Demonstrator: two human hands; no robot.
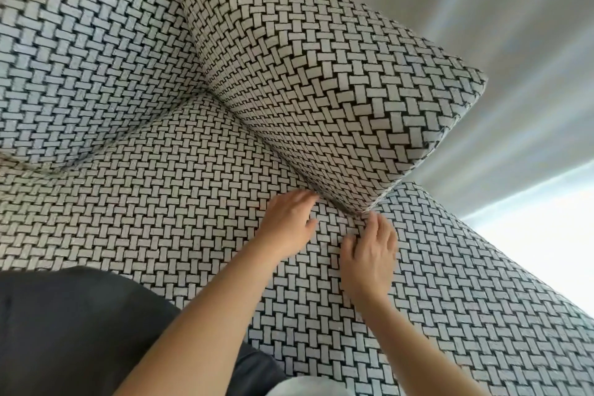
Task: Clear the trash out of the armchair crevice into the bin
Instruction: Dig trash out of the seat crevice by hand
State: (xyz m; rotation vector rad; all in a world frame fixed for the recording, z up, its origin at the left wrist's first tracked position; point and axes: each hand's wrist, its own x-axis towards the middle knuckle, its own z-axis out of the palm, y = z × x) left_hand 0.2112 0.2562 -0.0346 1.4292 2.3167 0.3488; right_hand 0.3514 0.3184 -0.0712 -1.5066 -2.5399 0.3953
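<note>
An armchair in black-and-white woven fabric fills the view. Its seat cushion (pixel 180 190) meets the armrest (pixel 321 74) along a dark crevice (pixel 283 157). My left hand (pixel 289 222) lies flat on the seat, fingers apart, fingertips touching the crevice near its front end. My right hand (pixel 369 254) rests on the seat's front corner, fingers spread, tips close to the armrest's lower corner. Neither hand holds anything. No trash and no bin can be seen; the inside of the crevice is hidden.
The backrest cushion (pixel 80 58) bulges at the upper left. A dark garment (pixel 80 331) covers the lower left. Pale curtains (pixel 482 10) hang behind the armrest, with bright light at the right edge.
</note>
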